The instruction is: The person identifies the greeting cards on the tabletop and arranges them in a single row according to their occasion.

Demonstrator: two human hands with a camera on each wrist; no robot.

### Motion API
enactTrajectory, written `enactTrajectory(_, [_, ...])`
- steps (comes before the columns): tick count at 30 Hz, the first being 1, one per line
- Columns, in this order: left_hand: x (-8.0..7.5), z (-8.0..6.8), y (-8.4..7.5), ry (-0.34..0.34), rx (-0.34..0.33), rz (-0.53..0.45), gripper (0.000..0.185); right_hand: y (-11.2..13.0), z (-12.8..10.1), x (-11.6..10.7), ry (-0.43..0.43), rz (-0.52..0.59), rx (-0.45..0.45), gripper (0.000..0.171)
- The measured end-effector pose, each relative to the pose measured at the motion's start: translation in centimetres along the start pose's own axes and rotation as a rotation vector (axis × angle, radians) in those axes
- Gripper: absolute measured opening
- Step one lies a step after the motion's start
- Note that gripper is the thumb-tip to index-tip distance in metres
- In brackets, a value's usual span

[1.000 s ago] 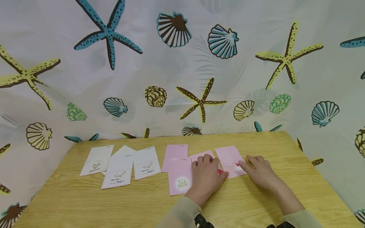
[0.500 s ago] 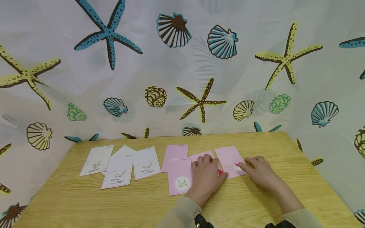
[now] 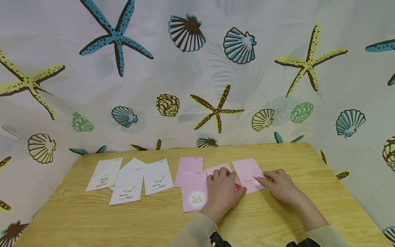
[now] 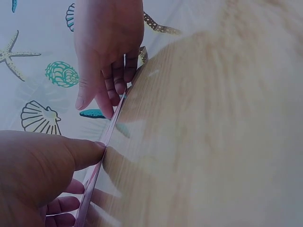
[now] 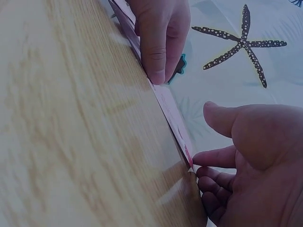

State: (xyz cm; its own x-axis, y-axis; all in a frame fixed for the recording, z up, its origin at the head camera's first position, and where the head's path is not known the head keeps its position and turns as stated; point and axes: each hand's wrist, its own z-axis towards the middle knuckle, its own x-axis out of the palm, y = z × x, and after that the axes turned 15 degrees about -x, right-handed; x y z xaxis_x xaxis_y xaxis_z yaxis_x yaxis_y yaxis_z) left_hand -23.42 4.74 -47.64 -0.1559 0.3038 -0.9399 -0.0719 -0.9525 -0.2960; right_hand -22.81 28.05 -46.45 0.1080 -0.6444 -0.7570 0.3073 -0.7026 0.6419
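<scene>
My left hand [image 3: 223,192] rests flat over a pink card [image 3: 219,167], fingers spread and thumb on its right side, where a red print [image 3: 237,186] shows. In the left wrist view, my left thumb touches the card edge. My right hand [image 3: 284,188] is at the right side of the rightmost pink card [image 3: 245,168], with its thumb over the card's lower right corner in the head view. In the right wrist view, the straight index finger touches the card's edge while the thumb stands apart. Part of that card's print is covered.
A pink "Smile More" card [image 3: 194,187] lies left of my left hand, overlapping another pink card [image 3: 189,165]. Farther left are several white cards [image 3: 105,171], partly overlapping. All lie on a wooden table [image 3: 139,226] before a shell-and-starfish cloth [image 3: 197,68].
My right fingers have shifted very slightly around the rightmost card's edge. My left hand and the other cards have stayed in place.
</scene>
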Motion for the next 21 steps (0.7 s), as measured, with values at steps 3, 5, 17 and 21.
enactTrajectory(3, [0.2,0.1,0.0,-0.002,-0.002,0.004,0.058,0.6,-0.1,-0.2,0.013,0.012,0.017,0.081])
enactTrajectory(5, [0.4,0.1,0.1,0.000,-0.004,0.003,0.059,1.0,-0.1,-0.3,0.019,0.022,0.034,0.079])
enactTrajectory(17, [0.0,0.0,-0.1,0.017,-0.008,-0.001,0.058,1.7,-0.2,-1.1,0.008,0.178,0.104,0.080])
enactTrajectory(21, [-0.4,-0.1,-0.2,0.040,-0.018,0.005,0.059,1.9,-0.3,-1.4,-0.015,0.290,0.172,0.081])
